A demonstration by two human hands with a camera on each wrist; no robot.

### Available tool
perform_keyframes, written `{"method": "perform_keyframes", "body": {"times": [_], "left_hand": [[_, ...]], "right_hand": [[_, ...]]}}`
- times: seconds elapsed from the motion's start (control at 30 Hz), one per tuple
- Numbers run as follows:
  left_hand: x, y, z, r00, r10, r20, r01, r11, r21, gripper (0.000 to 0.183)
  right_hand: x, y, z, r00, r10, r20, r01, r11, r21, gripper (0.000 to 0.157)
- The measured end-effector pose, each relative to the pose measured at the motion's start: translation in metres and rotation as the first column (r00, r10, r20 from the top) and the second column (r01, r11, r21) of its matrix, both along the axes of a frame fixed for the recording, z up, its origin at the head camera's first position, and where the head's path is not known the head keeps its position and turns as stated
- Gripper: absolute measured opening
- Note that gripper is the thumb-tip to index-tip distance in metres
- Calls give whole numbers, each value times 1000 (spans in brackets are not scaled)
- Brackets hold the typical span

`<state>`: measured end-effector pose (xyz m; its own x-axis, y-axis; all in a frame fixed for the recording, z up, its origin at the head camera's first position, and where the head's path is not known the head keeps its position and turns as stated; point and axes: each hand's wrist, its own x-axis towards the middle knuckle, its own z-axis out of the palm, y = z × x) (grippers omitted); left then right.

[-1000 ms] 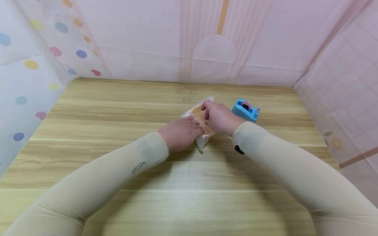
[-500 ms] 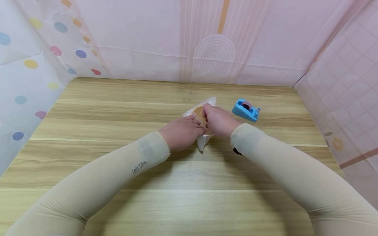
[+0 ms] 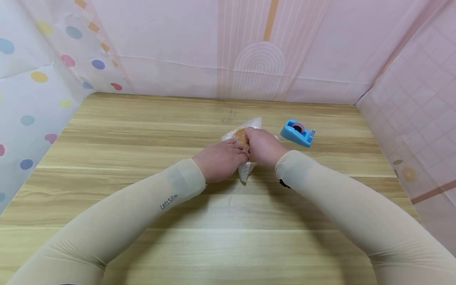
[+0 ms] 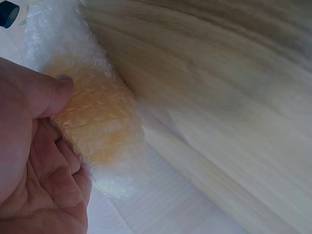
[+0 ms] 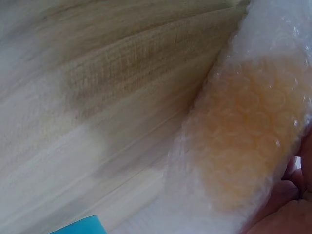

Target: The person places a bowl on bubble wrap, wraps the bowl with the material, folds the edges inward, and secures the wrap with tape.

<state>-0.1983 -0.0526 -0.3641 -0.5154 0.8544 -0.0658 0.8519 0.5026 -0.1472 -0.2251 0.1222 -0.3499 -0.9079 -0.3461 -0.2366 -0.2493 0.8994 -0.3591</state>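
Observation:
A packet of clear bubble wrap (image 3: 245,172) with a round orange-yellow thing (image 3: 240,137) inside lies mid-table in the head view. My left hand (image 3: 220,160) holds it from the left, fingers over the top. In the left wrist view the thumb (image 4: 58,95) presses on the near side of the wrap, with the other fingers curled at its edge. From the right, my right hand (image 3: 265,146) grips the packet with curled fingers, thumb side up. The right wrist view shows the bubbles over the orange thing (image 5: 248,131) and fingers (image 5: 285,200) at its edge.
A light blue tape dispenser (image 3: 297,133) with a pinkish roll stands just beyond my right hand; its corner (image 5: 80,226) shows in the right wrist view. The wood-grain table (image 3: 213,245) meets a patterned cloth backdrop (image 3: 171,67) behind and at both sides.
My right hand has moved slightly left and down onto the packet, its fingers closing in. More of the tape dispenser shows behind it. The left hand has hardly moved.

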Motion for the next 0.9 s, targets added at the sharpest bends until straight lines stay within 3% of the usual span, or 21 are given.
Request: {"method": "perform_keyframes", "body": {"times": [0.13, 0.3, 0.47, 0.9], "left_hand": [[0, 0, 1, 1000, -4, -7, 4, 1000, 4, 31], [1, -1, 2, 1000, -19, -22, 19, 1000, 21, 29], [1, -1, 2, 999, -23, -23, 24, 1000, 20, 28], [1, -1, 4, 1000, -6, 24, 6, 1000, 2, 28]], "right_hand": [[0, -1, -2, 1000, 0, -13, 0, 1000, 20, 23], [1, -3, -6, 995, 31, -92, -27, 999, 43, 12], [2, -7, -9, 995, 4, -104, -1, 1000, 30, 4], [2, -15, -9, 994, -38, -100, 44, 998, 53, 14]]}}
